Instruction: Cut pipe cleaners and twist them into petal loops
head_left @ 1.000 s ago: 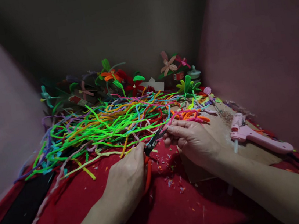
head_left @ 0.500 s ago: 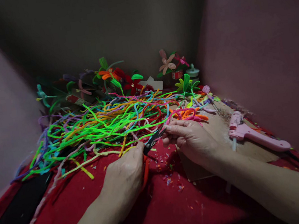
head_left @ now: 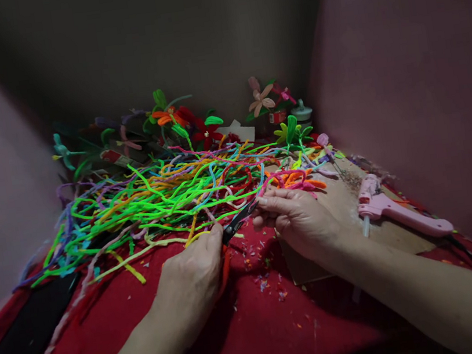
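My left hand [head_left: 196,267] is closed around scissors [head_left: 239,223] with dark blades and orange-red handles. The blades point up and right, their tips at the fingertips of my right hand [head_left: 296,215]. Thumb and fingers of that hand are pinched together; what lies between them is too small to make out. Right behind those fingertips a pink pipe cleaner [head_left: 277,174] curves across orange pipe-cleaner pieces [head_left: 295,179]. A wide heap of coloured pipe cleaners [head_left: 156,203], mostly green, spreads beyond my hands. Small fuzzy clippings [head_left: 263,283] lie below the scissors.
On the right, a pink glue gun [head_left: 403,215] rests on a cardboard sheet [head_left: 307,263]. Pipe-cleaner flowers [head_left: 207,131] stand along the back wall, near a lidded jar [head_left: 301,112]. A black flat object [head_left: 24,330] lies on the red cloth [head_left: 121,328] at left.
The whole view has shifted slightly, so everything sits a little further left. The scissor blades look closer together than before. Both hands keep nearly the same pose.
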A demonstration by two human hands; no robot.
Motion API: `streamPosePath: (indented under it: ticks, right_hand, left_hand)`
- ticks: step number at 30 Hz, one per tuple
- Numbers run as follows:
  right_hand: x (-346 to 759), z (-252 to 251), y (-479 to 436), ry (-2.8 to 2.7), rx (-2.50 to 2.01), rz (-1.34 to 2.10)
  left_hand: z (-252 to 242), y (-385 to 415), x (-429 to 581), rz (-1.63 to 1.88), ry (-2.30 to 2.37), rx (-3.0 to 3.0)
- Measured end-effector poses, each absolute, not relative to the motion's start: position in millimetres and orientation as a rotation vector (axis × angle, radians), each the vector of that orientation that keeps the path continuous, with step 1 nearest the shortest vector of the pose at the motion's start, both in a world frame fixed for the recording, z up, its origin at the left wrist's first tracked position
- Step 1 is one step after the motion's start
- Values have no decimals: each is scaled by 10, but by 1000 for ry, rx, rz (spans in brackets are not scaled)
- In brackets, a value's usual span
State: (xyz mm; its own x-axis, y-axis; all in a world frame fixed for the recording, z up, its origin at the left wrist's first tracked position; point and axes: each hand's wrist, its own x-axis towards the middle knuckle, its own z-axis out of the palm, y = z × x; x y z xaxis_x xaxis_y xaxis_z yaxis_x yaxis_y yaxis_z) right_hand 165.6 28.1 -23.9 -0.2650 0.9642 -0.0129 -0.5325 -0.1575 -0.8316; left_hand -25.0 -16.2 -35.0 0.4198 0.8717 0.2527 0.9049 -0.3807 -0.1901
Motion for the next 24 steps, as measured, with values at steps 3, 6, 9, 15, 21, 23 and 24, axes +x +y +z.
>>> streamPosePath:
  ticks: [3,6,9,15,21,23,24]
  right_hand:
    - [1652,-232,278,-868,-696,1663]
    - [1648,-234,278,-883,-698,1654]
    - [1648,-239,281,-899,-694,1626]
    - [1638,-197,225,-909,-681,1695]
    - [1597,-216,122,-1028,-662,1790]
    - [1585,-225,96,-1039,-653,1803]
    - [1580,-227,87,-1042,-652,1800]
  left_hand:
    - [-354,-170,-263,-193,-1483,-2380]
    - [-357,-169,-273,-228,-1445,-2388]
    - [-343,-160,-272,-304,-1486,-2427]
    - [-156,-165,-171,-1206,-2069,-2487]
    - [28,-207,-18,-2201,-2343,-2537]
    - [25,-217,-1,-2287,-2400,-2580]
    - [18,-222,5,-2309,-2421,-2593]
